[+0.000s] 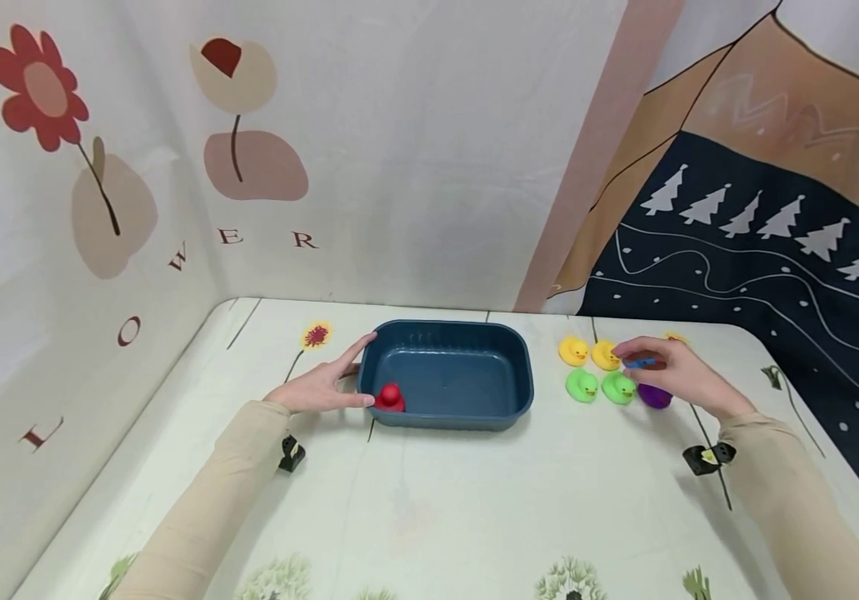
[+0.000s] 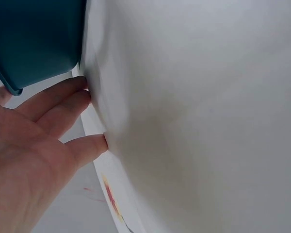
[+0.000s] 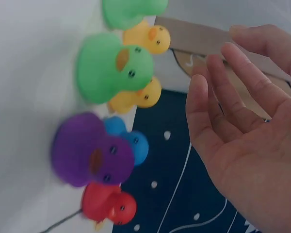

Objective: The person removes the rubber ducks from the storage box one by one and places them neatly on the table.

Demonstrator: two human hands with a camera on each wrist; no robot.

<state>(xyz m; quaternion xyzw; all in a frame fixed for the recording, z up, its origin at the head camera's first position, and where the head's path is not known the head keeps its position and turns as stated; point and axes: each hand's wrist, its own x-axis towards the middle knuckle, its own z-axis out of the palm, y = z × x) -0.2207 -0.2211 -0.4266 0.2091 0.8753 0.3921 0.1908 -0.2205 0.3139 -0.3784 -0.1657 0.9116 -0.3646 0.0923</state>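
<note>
A dark blue plastic basin [image 1: 444,421] stands on the table with a red rubber duck [image 1: 390,398] in its front left corner. My left hand [image 1: 317,387] touches the basin's left end, thumb and forefinger spread at its rim; in the left wrist view its other fingers [image 2: 63,107] reach the tabletop. Over the rubber ducks at the right hovers my right hand [image 1: 672,371], fingers loosely bent and holding nothing. Below it are a purple duck [image 3: 87,150], a blue duck [image 3: 136,143] and another red duck [image 3: 109,204]. Two green ducks [image 1: 618,388] and two yellow ducks [image 1: 574,351] sit beside them.
A white cloth with printed flowers covers the table [image 1: 414,508]. Behind it hangs a printed curtain [image 1: 414,167], with a dark tree-patterned part [image 1: 736,275] on the right.
</note>
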